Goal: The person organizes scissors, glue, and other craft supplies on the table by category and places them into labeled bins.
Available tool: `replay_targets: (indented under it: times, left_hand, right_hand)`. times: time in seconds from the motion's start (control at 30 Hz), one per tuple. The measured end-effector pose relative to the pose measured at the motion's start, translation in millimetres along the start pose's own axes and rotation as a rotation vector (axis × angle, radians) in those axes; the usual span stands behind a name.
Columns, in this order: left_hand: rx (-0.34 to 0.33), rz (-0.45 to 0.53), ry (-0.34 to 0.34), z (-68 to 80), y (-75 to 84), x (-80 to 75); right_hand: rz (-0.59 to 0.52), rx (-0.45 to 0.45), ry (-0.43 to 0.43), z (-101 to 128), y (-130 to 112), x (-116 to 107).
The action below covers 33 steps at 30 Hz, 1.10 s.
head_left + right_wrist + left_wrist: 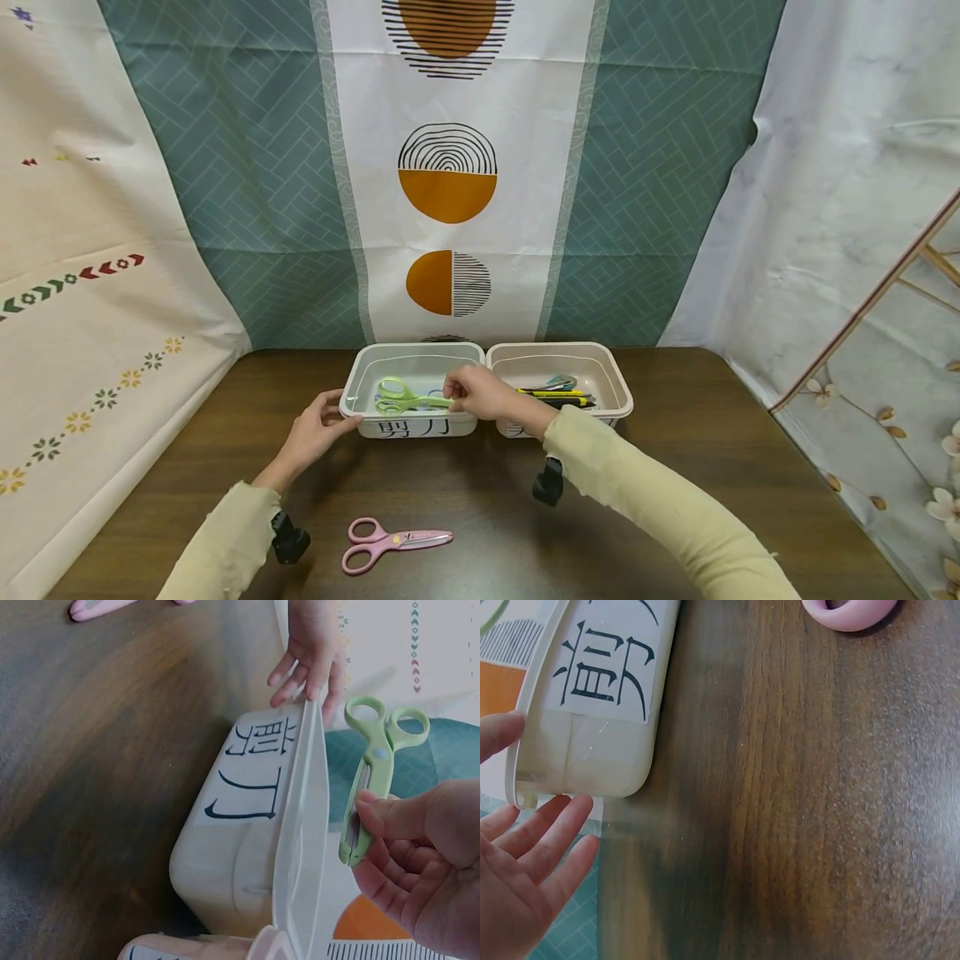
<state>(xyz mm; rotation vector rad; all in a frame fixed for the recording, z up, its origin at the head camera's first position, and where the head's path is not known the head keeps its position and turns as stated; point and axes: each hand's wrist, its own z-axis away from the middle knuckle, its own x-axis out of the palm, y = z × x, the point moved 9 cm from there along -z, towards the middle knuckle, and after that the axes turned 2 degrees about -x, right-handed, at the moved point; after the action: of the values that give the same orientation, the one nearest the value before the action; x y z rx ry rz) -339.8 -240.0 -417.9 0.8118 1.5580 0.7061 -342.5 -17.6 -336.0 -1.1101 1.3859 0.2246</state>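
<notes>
Thumb and fingers of my right hand (480, 392) pinch green scissors (377, 761) by the blade end, handles pointing left. They overlap the inside of the left white bin (418, 354), which has a black-lettered paper label (604, 664) on its front. Bluish parts of another item show behind the scissors in the head view. At the bin's left corner is my left hand (311, 433), its thumb (501, 735) against the rim and its fingers (559, 832) fairly straight and spread along the end. Pink scissors (393, 542) lie on the table nearer me.
A second white bin (553, 350) stands close on the right, with pens (558, 398) and similar items inside. Both bins are at the back of the dark wooden table (600, 533), in front of a patterned curtain (637, 208). Pale cloth (810, 167) hangs at the right side.
</notes>
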Motion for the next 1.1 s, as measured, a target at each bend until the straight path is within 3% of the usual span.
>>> replay_targets:
  times: [0.8,1.1]
  left_hand:
    - [-0.005,0.011,-0.007,1.2,-0.1,-0.2]
    - [0.058,0.011,0.021,1.5,1.7,-2.6]
  right_hand:
    - [-0.065,0.025,0.044,-15.1,26.2,8.6]
    - [-0.065,0.010,0.055,-16.6,31.0,12.2]
